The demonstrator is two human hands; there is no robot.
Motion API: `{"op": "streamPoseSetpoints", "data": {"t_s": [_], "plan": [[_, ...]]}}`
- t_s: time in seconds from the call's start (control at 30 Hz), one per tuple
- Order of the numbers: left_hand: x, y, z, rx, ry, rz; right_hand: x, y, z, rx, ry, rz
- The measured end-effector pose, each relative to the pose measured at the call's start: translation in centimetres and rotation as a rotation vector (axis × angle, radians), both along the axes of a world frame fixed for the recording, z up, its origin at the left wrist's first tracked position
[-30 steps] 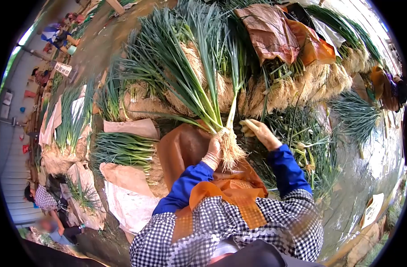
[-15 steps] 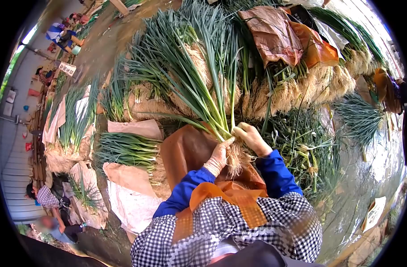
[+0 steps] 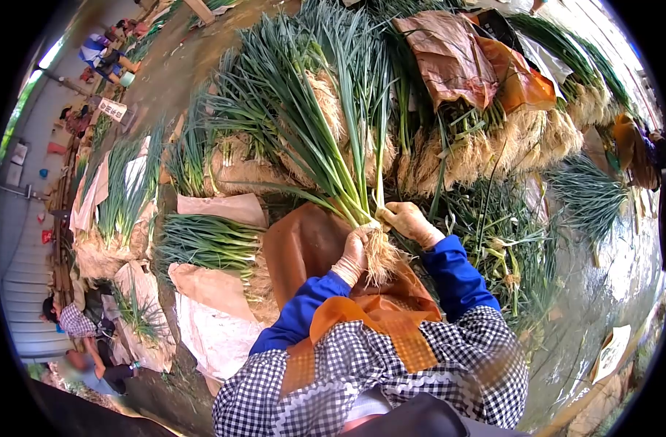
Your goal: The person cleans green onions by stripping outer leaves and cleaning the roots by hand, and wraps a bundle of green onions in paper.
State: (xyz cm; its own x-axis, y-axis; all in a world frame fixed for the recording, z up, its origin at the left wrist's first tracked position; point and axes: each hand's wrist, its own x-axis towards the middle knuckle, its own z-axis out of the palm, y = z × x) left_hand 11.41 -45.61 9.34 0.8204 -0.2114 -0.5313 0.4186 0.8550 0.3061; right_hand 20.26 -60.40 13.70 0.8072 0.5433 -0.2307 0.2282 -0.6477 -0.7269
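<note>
My left hand is wrapped round the base of a bunch of green onions, just above their pale stringy roots. The long leaves of the bunch fan away from me over the pile beyond. Beside it, my right hand has its thumb and fingers closed at the white lower stem of a stalk on the right side of the bunch. An orange-brown apron lies under both hands, across my lap.
Piles of green onions with roots lie ahead, partly under brown paper. Loose trimmed leaves are heaped to the right. At left are another bundle and paper sheets. A person sits at far left.
My left hand has turned and closed more fully round the stems, shifting slightly left. My right hand has moved slightly up and left at the stalk. The roots now hang more to the left.
</note>
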Motion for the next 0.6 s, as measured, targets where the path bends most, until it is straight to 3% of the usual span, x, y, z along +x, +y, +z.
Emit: {"op": "streamPoseSetpoints", "data": {"t_s": [0.03,0.07,0.1,0.2,0.27,0.3,0.33,0.4,0.43,0.47,0.6], "plan": [[0.0,0.5,-1.4,-0.074,-0.011,0.008,-0.5,-0.3,0.7,0.090,0.143,-0.019],[0.4,0.2,1.0,-0.150,-0.020,0.016,-1.2,-0.7,1.5,0.178,0.288,-0.038],[0.4,-1.1,3.4,0.045,0.108,0.111,-2.2,-1.3,2.5,0.243,0.321,-0.048],[0.1,0.0,0.4,-0.052,-0.039,-0.005,-2.6,-6.2,3.9,0.261,0.547,0.000],[0.3,0.0,0.6,-0.071,-0.056,-0.032,-1.5,-8.3,3.5,0.184,0.478,-0.139],[0.4,-0.2,0.7,-0.088,-0.077,-0.055,-0.7,-8.7,1.3,-0.231,-0.106,-0.070],[0.3,-0.5,0.7,-0.090,-0.077,-0.057,-0.2,-7.8,1.3,-0.394,-0.133,-0.105],[0.7,-0.8,0.8,-0.023,0.064,0.017,-0.1,-4.8,1.1,0.074,0.130,-0.216],[0.3,-0.3,0.1,-0.051,0.041,-0.026,0.4,-3.2,1.5,-0.104,-0.048,0.017],[0.3,0.1,-0.5,-0.027,0.058,-0.045,0.6,-1.4,1.2,-0.182,-0.044,0.042],[0.2,0.6,-1.9,-0.072,-0.043,0.022,-0.3,0.2,-0.7,0.332,0.403,-0.103]]}}
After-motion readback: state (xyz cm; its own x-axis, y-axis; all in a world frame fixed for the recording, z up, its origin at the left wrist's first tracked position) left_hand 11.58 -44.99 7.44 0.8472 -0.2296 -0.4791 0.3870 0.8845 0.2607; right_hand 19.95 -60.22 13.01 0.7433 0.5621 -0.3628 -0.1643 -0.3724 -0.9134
